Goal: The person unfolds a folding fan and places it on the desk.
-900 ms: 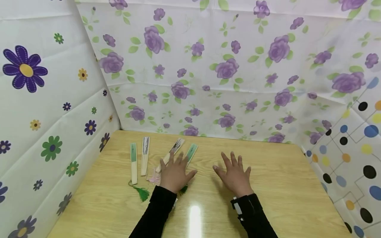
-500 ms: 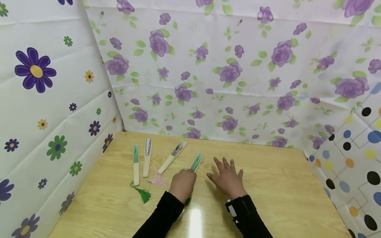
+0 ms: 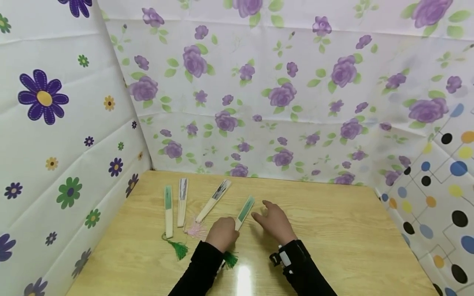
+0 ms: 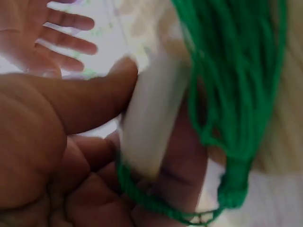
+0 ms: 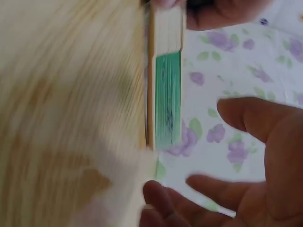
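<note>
A folded hand fan (image 3: 245, 211) with a green upper part and pale ribs is in my left hand (image 3: 223, 234), which pinches its lower end between thumb and fingers. In the left wrist view, the fan's pale end (image 4: 154, 118) looks blurred, and its green tassel (image 4: 232, 94) hangs beside the fingers. My right hand (image 3: 277, 224) is just right of the fan's upper end, thumb and fingers spread apart and holding nothing. The right wrist view shows the fan's green leaf (image 5: 168, 99) close to that hand, with a gap between them.
Three more folded fans lie left on the wooden table (image 3: 333, 238): a green one (image 3: 168, 211) with a green tassel (image 3: 179, 248), a grey-patterned one (image 3: 182, 202), and a slanted one (image 3: 213, 200) near a pink tassel (image 3: 195, 228). Flowered cloth (image 3: 259, 94) hangs behind.
My left hand, earlier spread over the fan, has closed on its lower end. The fan has shifted slightly right. My right hand has moved left toward the fan's upper end.
</note>
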### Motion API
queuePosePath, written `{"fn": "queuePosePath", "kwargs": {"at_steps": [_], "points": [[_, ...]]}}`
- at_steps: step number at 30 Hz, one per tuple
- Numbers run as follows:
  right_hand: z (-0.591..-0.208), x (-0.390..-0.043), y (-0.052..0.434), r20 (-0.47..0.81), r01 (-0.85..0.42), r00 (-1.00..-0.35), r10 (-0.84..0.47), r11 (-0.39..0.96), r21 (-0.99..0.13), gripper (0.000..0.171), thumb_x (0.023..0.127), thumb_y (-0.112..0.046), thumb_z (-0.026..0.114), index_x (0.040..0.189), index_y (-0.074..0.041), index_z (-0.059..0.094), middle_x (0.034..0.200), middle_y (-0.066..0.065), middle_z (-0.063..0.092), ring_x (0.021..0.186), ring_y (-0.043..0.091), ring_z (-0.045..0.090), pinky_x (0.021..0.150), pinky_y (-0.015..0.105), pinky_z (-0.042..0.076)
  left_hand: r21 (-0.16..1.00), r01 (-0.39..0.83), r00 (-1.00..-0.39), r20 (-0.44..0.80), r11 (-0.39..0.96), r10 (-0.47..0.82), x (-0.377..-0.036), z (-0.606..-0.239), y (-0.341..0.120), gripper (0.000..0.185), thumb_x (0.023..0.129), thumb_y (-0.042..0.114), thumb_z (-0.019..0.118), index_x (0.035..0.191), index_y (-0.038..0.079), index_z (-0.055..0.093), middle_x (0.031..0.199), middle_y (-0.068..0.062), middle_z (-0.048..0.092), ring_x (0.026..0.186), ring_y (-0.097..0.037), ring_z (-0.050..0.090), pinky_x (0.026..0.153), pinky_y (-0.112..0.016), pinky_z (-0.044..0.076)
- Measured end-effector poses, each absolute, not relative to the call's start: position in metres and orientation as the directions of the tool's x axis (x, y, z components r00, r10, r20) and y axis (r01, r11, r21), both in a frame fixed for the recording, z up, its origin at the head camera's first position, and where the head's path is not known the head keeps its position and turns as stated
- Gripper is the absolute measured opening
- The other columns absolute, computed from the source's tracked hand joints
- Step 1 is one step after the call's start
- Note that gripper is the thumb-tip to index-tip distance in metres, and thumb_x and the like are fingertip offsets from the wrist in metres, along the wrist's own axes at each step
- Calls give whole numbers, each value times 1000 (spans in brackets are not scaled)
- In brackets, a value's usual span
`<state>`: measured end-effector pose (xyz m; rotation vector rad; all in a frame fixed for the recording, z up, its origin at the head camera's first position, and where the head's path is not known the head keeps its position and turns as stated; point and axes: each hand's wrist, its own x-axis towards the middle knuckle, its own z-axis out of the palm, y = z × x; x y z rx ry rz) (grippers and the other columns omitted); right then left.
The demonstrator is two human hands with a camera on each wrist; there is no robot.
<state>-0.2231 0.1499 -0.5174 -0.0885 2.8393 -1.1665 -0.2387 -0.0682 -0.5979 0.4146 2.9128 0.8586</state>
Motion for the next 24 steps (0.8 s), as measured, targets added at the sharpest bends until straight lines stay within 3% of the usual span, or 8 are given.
{"fn": "queuePosePath", "kwargs": {"at_steps": [4,8,12,16,20,24], "points": [[-518,-232,152,-124,77,-990,-60,501,-862,79,117,-47,66,174,0,39,163,29,60,138,46,71,109,59,64,722,209,-955,5,660,296,-226,-561,-70,22,110,18,76,92,9,68,74,-1,55,64,-15,47,62,-32,39],[-515,-239,154,-131,99,-985,-114,255,-962,55,122,-38,58,164,-2,56,147,23,73,120,29,78,94,44,69,865,184,-913,-25,468,406,-214,-523,-65,15,113,17,73,108,4,72,83,-5,63,69,-16,52,64,-31,43],[-509,-239,154,-132,117,-978,-160,103,-988,39,123,-25,57,147,4,69,127,17,81,106,18,79,85,30,70,918,123,-898,-59,377,435,-207,-512,-55,24,116,26,70,123,3,75,95,-9,71,72,-15,57,64,-28,45],[-504,-235,153,-143,127,-972,-189,95,-987,42,122,-27,59,147,5,69,125,16,80,105,17,78,88,30,70,911,147,-919,-19,386,394,-204,-511,-46,25,118,30,67,120,6,74,97,-9,70,72,-16,49,64,-29,39],[-502,-230,154,-116,84,-969,-217,150,-985,43,121,-32,62,144,2,73,121,13,81,104,17,77,88,31,68,920,124,-931,-22,372,364,-204,-510,-41,23,117,25,67,120,4,76,102,-10,75,76,-15,56,68,-29,42],[-504,-227,158,-97,63,-957,-272,131,-989,39,120,-28,62,139,4,75,111,5,80,102,14,76,88,29,69,958,52,-936,-51,281,349,-206,-512,-41,23,117,20,67,123,1,77,104,-15,79,77,-16,62,70,-29,47]]}}
